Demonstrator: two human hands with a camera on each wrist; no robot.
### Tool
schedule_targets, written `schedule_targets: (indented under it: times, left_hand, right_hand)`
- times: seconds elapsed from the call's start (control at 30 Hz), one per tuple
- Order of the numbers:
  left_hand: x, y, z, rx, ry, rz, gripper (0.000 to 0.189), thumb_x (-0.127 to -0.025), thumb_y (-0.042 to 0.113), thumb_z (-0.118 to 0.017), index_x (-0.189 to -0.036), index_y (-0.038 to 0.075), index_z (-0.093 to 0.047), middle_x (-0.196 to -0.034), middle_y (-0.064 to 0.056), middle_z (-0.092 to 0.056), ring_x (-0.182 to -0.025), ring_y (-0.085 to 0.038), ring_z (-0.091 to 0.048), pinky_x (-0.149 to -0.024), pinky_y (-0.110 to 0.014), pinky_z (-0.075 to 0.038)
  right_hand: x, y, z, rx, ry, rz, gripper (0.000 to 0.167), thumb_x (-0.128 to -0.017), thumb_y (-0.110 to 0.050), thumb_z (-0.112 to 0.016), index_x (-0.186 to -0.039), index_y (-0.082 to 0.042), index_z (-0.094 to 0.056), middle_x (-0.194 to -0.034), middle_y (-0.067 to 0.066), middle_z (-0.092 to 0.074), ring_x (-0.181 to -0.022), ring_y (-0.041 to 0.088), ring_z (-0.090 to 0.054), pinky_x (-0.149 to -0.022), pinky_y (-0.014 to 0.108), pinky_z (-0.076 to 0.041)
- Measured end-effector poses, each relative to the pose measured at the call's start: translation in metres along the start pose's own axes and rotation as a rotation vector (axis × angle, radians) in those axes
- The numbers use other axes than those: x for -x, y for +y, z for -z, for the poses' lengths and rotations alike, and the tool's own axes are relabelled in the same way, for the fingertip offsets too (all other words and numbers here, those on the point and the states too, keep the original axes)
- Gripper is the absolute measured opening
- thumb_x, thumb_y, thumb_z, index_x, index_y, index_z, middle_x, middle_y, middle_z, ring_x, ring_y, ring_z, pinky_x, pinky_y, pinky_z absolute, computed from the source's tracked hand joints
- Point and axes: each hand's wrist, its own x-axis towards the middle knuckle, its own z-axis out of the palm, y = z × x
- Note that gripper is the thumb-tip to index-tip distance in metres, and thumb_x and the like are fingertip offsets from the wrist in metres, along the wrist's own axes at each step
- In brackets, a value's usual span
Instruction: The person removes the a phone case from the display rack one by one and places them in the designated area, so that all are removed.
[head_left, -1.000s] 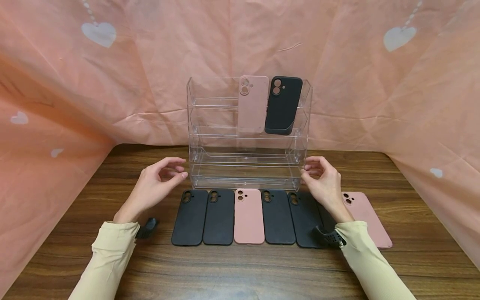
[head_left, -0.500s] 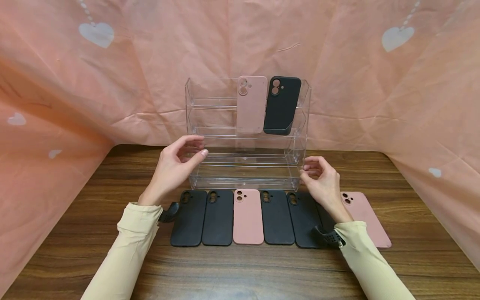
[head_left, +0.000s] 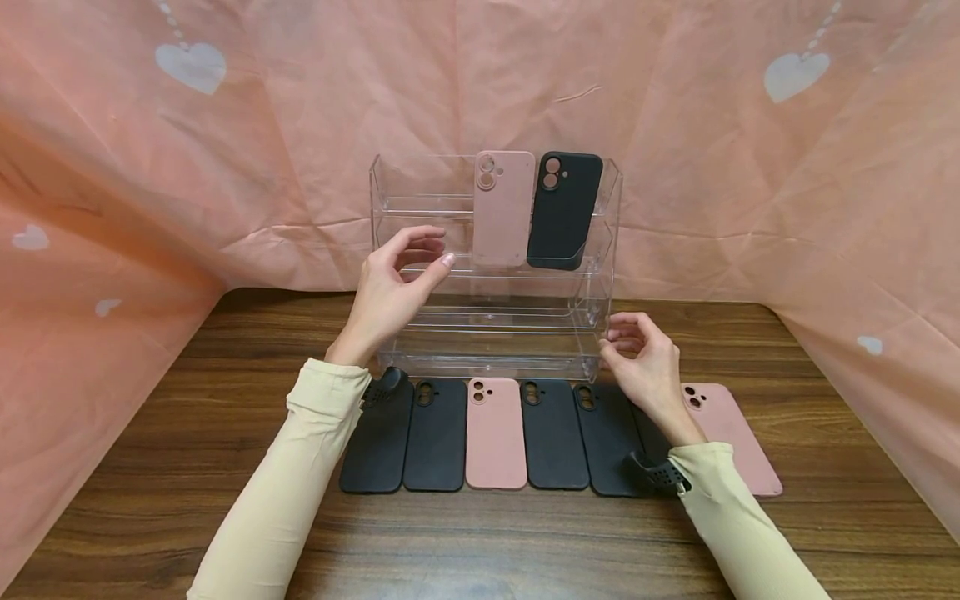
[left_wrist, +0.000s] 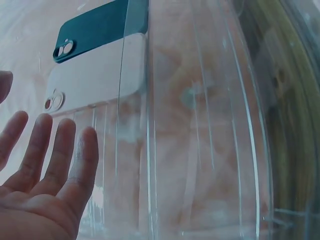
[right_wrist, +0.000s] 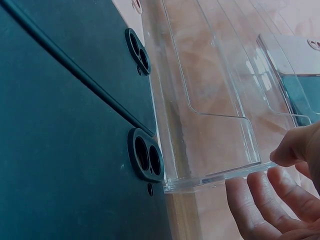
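Note:
A clear tiered display rack (head_left: 491, 367) stands on the table. A pink phone case (head_left: 504, 217) and a black phone case (head_left: 566, 212) lean upright side by side in its upper tier, towards the right. My left hand (head_left: 390, 283) is raised in front of the rack's left half, left of the pink case, with fingers spread and nothing held. In the left wrist view its fingertips (left_wrist: 89, 145) appear apart from the cases. My right hand (head_left: 651, 367) holds the rack's lower right side edge between thumb (right_wrist: 286, 152) and fingers.
In front of the rack, phone cases lie flat in a row: several black ones (head_left: 435, 433), a pink one (head_left: 497, 433) in the middle and another pink one (head_left: 738, 442) at the right end. My right wrist partly covers one black case. A pink cloth backdrop (head_left: 300, 150) surrounds the wooden table (head_left: 420, 542).
My left hand has risen and moved right, from beside the rack's lower left side to before its upper tiers. The right hand has stayed at the rack's side.

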Motion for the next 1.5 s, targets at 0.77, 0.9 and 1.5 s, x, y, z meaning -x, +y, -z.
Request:
schedule_targets:
  times: [0.77, 0.9, 1.5]
  left_hand:
    - [-0.049, -0.011, -0.048, -0.038, 0.14, 0.067, 0.037, -0.094, 0.026, -0.074, -0.128, 0.013, -0.067, -0.115, -0.01, -0.074, -0.101, -0.024, -0.076, -0.088, -0.032, -0.064]
    - [-0.051, -0.011, -0.056, -0.054, 0.159, 0.101, 0.037, -0.094, 0.026, -0.074, -0.127, 0.013, -0.067, -0.114, -0.011, -0.075, -0.099, -0.026, -0.076, -0.087, -0.033, -0.064]
    - [-0.055, -0.011, -0.065, -0.119, 0.239, 0.114, 0.028, -0.094, 0.017, -0.07, -0.121, 0.009, -0.07, -0.108, -0.01, -0.077, -0.091, -0.026, -0.075, -0.092, -0.034, -0.056]
  right_hand:
    - [-0.001, -0.002, 0.002, 0.047, 0.005, 0.006, 0.03, -0.087, 0.001, -0.072, -0.116, -0.002, -0.067, -0.096, 0.018, -0.073, -0.075, -0.01, -0.062, -0.064, 0.003, -0.052]
    - [-0.001, -0.002, 0.003, 0.038, -0.001, 0.002, 0.03, -0.087, 0.001, -0.072, -0.116, -0.002, -0.066, -0.096, 0.019, -0.072, -0.075, -0.01, -0.063, -0.061, 0.005, -0.054]
    - [0.0, -0.003, 0.002, 0.015, -0.011, -0.003, 0.03, -0.088, 0.001, -0.071, -0.117, -0.001, -0.066, -0.096, 0.02, -0.072, -0.073, -0.012, -0.062, -0.06, 0.008, -0.056]
